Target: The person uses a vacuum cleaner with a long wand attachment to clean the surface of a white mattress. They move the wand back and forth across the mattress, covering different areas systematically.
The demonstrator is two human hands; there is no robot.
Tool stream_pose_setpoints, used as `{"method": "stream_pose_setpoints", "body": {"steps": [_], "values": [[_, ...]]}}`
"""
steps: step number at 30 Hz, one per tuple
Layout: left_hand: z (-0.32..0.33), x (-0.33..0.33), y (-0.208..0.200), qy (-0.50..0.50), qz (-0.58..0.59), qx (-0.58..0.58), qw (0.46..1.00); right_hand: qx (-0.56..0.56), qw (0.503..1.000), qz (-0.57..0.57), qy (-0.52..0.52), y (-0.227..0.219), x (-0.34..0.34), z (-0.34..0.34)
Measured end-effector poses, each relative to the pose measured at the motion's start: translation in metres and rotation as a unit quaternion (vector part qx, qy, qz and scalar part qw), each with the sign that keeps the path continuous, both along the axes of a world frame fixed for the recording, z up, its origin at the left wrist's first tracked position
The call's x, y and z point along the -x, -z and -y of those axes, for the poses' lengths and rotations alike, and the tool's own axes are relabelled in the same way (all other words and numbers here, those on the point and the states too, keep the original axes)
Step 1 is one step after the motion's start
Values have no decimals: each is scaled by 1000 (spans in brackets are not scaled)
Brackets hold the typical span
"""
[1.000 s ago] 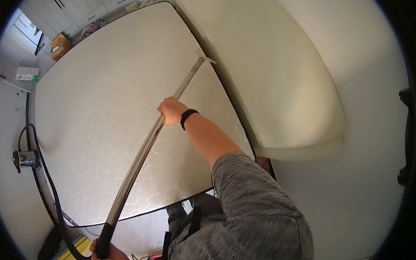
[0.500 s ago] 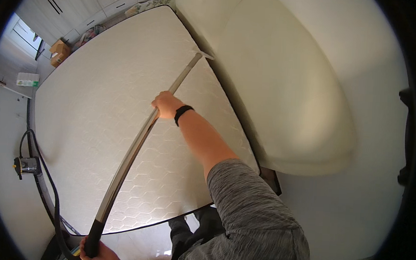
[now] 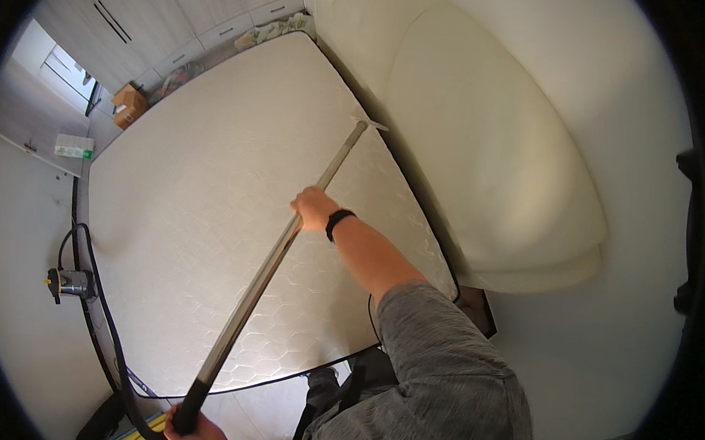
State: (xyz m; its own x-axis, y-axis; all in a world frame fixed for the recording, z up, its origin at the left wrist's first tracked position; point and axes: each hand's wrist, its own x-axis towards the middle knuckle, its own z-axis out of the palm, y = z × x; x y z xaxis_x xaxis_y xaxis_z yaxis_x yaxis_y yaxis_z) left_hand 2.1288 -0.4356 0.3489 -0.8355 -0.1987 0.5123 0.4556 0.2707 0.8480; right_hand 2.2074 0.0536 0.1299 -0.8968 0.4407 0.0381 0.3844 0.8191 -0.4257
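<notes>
My right hand (image 3: 315, 208) is closed around the middle of a long shiny metal vacuum wand (image 3: 248, 302). Lower down, my left hand (image 3: 200, 433) grips the wand's black handle end, partly cut off by the lower edge. The wand slants up to a pale flat nozzle (image 3: 372, 125), which rests at the right edge of a white quilted mattress (image 3: 205, 182). From the handle a black hose (image 3: 110, 319) loops left to a small silver and black vacuum cleaner (image 3: 74, 284) beside the mattress.
A large cream padded headboard (image 3: 489, 155) rises along the right side. Pale cabinets (image 3: 164, 23) line the far end, with a cardboard box (image 3: 128, 105) near them. A white and green pack (image 3: 74, 146) lies at the left. Bundled cloth (image 3: 274, 29) sits beyond the mattress.
The whole view has shifted, so the scene sits farther right and lower. Along the mattress's right edge the nozzle has come slightly nearer. Both hands keep their grip.
</notes>
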Motion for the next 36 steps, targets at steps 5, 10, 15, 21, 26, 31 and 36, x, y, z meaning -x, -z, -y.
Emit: {"method": "stream_pose_setpoints", "body": {"steps": [5, 10, 15, 21, 26, 31, 36], "values": [[32, 44, 23, 63, 13, -189, 980, -9, 996, 3, 91, -5, -12, 26], [104, 71, -9, -52, 54, -96, 993, 50, 990, -82, 102, -7, -48, 127], [155, 79, -86, 138, 275, -329, 893, 9, 979, -170, 112, -22, -90, 229], [174, 97, -115, 226, 282, -327, 873, 91, 989, -39, 109, -26, -121, 274], [177, 101, -120, 293, 238, -330, 865, 40, 980, -107, 165, -31, -122, 290], [180, 93, -144, 331, 143, -392, 846, 111, 987, -70, 95, -36, -148, 293], [178, 100, -141, 352, 114, -402, 838, 118, 988, 32, 100, -13, -169, 253]]}}
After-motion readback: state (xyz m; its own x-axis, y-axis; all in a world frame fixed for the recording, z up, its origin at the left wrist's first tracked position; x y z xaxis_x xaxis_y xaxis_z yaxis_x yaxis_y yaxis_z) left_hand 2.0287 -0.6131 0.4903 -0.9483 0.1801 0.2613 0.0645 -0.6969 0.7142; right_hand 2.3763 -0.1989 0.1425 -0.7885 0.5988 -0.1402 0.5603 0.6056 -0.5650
